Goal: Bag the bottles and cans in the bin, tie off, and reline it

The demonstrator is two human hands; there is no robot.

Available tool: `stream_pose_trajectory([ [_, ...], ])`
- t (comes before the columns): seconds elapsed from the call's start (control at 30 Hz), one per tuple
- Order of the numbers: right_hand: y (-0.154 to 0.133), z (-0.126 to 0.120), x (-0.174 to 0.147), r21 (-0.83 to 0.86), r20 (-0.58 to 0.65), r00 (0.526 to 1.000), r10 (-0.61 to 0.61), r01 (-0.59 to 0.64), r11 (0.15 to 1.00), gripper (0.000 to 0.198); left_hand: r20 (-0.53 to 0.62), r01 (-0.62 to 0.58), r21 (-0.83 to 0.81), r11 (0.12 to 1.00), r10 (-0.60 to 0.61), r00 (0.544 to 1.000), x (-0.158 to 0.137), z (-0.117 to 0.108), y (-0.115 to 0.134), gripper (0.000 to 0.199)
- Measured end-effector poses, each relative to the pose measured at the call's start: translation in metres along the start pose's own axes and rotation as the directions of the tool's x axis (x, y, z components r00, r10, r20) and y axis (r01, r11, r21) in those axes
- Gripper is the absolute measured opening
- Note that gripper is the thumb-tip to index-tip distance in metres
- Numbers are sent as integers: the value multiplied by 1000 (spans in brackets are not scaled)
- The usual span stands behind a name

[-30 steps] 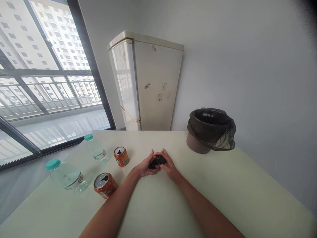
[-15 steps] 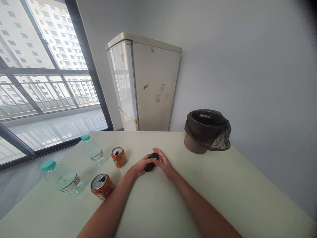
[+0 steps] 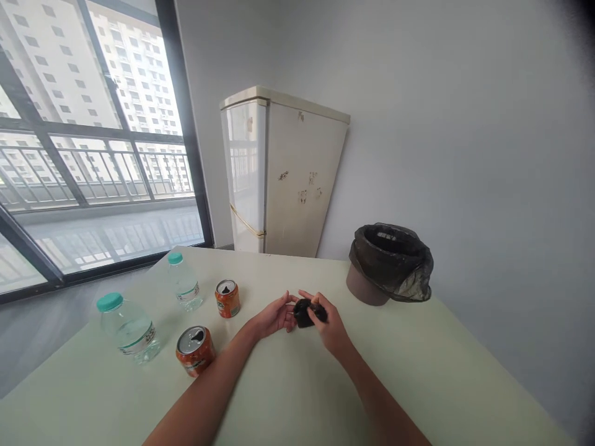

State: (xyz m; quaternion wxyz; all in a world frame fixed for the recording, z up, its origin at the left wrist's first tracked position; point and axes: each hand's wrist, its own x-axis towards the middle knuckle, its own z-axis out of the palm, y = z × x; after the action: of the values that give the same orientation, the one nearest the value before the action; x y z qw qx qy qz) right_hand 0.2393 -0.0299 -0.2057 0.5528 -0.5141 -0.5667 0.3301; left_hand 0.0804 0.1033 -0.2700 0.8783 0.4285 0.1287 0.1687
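Note:
My right hand (image 3: 330,325) is closed around a small glossy black object (image 3: 303,314), its kind not clear, with thumb and fingers pressed on it. My left hand (image 3: 275,317) lies palm up just left of it, its fingers apart and the tips at the object's edge; whether they touch it I cannot tell. Left of my left forearm stand two orange drink cans, the nearer can (image 3: 196,352) by the forearm and the farther can (image 3: 227,300) behind it. Both show opened tops.
Two clear bottles with green caps, a nearer bottle (image 3: 132,331) and a farther bottle (image 3: 185,285), stand on the left of the pale table (image 3: 288,396). A brown bin (image 3: 367,284) lined with a black bag (image 3: 390,254) stands at the back right. Behind the table is a refrigerator (image 3: 302,155).
The black object has moved a little right in my right hand. My left hand has let go of it and opened, palm up. The camera view has shifted slightly.

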Motion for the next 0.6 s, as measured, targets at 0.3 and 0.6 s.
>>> stream_pose_trajectory([
  [0.3, 45, -178, -108, -926, 22, 989, -147, 75, 369, 53, 29, -33, 51, 998, 31, 999, -3, 2, 0, 45],
  [0.6, 108, -201, -154, -913, -221, 951, 215, -279, 297, 76, 41, -54, 89, 995, 51, 998, -1, 0, -2, 39],
])
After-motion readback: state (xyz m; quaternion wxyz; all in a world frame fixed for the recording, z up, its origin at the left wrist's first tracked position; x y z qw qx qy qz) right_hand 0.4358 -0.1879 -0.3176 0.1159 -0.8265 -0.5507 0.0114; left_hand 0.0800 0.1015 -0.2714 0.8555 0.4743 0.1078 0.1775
